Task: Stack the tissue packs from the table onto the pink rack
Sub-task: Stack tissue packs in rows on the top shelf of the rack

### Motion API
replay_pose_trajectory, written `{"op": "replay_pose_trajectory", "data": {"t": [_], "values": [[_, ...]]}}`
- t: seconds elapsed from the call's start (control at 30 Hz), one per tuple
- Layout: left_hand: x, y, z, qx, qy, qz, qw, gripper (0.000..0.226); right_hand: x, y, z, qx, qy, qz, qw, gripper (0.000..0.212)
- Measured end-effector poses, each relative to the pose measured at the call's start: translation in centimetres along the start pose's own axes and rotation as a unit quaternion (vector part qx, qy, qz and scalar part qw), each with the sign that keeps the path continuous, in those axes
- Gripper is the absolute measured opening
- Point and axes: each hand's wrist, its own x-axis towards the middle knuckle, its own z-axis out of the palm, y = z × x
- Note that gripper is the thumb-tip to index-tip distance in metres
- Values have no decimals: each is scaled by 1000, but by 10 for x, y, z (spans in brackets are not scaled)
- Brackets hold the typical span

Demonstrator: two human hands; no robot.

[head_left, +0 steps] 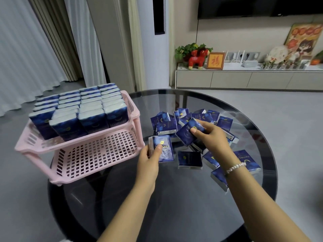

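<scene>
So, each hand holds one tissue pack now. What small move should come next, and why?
Probably carry the left hand with its pack over to the pink rack's lower shelf. That hand is nearest the rack, the top shelf already looks packed with upright packs, and the lower one shows bare grid. The right hand can follow with its pack.

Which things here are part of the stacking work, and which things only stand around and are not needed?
Part of the job:
- left hand holding a tissue pack
- right hand holding another pack
- loose packs on the glass table
- pink rack, top tier full of packs

Just standing about:
- red toy horse
- framed sign
- plant
- television
</scene>
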Motion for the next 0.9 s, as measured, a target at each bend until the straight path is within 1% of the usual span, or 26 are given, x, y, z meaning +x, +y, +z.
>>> {"op": "replay_pose_trajectory", "data": {"t": [0.1, 0.17, 0.23, 0.37, 0.5, 0.57, 0.63, 0.7, 0.73, 0.77, 0.8, 0.83, 0.9], "values": [[-8, 7, -13, 8, -2, 3, 1000, 54, -19, -13, 6, 39, -96, -19, 994, 35], [-16, 13, -20, 4, -15, 2, 1000, 44, -32, -24, 14, 42, -161, -23, 986, 35], [-25, 18, -27, -14, -33, -3, 999, 33, -44, -32, 25, 35, -209, -39, 977, 33], [-46, 29, -45, -48, -70, -7, 996, 27, -62, -41, 48, 33, -257, -73, 963, 31], [-63, 39, -71, -31, -92, -26, 995, 50, -71, -45, 68, -47, -288, -144, 946, 35], [-67, 40, -84, -15, -90, -28, 995, 49, -73, -45, 77, -72, -298, -157, 939, 41], [-69, 41, -95, -10, -84, -31, 996, 45, -74, -44, 82, -79, -326, -134, 932, 54], [-70, 41, -107, -8, -95, -34, 995, 46, -75, -43, 85, -34, -392, -50, 918, 68], [-70, 40, -114, -2, -108, -35, 994, 50, -76, -43, 86, -5, -417, -11, 909, 71], [-70, 40, -121, 15, -126, -37, 991, 54, -76, -42, 89, 8, -429, 5, 903, 71], [-70, 39, -129, 56, -142, -33, 988, 60, -77, -42, 91, 0, -433, 0, 901, 70], [-69, 38, -136, 126, -154, -25, 980, 65, -77, -42, 95, -29, -431, -15, 902, 70], [-68, 38, -147, 279, -151, -8, 948, 74, -80, -41, 105, -114, -424, -55, 896, 73]]}}
